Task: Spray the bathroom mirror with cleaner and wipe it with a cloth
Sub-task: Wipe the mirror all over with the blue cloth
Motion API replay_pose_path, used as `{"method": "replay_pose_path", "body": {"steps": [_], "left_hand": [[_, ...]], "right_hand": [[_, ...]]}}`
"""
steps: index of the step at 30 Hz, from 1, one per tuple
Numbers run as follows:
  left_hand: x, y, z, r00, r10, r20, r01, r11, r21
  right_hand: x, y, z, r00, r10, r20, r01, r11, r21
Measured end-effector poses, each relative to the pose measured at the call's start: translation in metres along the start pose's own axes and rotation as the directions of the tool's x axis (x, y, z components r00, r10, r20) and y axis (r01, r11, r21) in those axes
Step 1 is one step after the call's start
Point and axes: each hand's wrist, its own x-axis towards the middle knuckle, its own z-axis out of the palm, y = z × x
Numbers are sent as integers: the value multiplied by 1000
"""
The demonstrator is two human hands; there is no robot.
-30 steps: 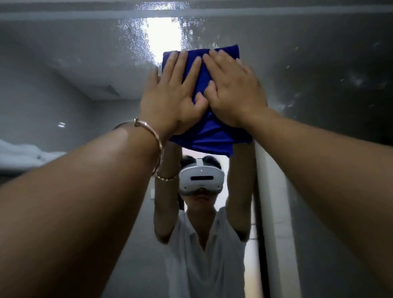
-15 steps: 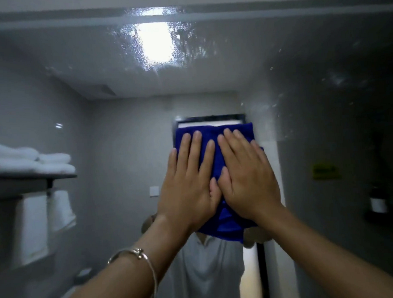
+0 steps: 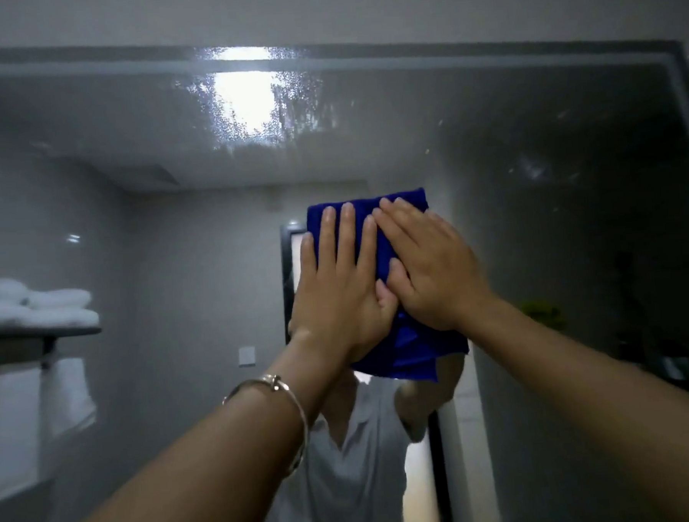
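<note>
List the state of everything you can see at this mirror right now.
Mirror: wet with droplets near its top.
Blue cloth: folded, pressed against the glass.
Left hand: flat, fingers straight, pressing it.
Right hand: flat, fingers straight, pressing it.
White towels: folded, stacked.

Your mirror [image 3: 534, 251] is glossy glass, droplet-speckled up top; the blue cloth [image 3: 411, 353] looks soft and matt, and your bangle [image 3: 277, 388] is shiny metal.
</note>
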Motion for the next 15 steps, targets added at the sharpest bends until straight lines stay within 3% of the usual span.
{"method": "replay_pose_path", "body": {"steps": [6, 15], "left_hand": [[81, 7, -17, 1000, 19, -8, -19, 999, 31], [65, 15, -7, 998, 1, -55, -2, 1000, -16]], "right_hand": [[50, 45, -19, 997, 69, -27, -70, 997, -29], [35, 39, -12, 985, 152, -77, -151, 988, 19]]}}
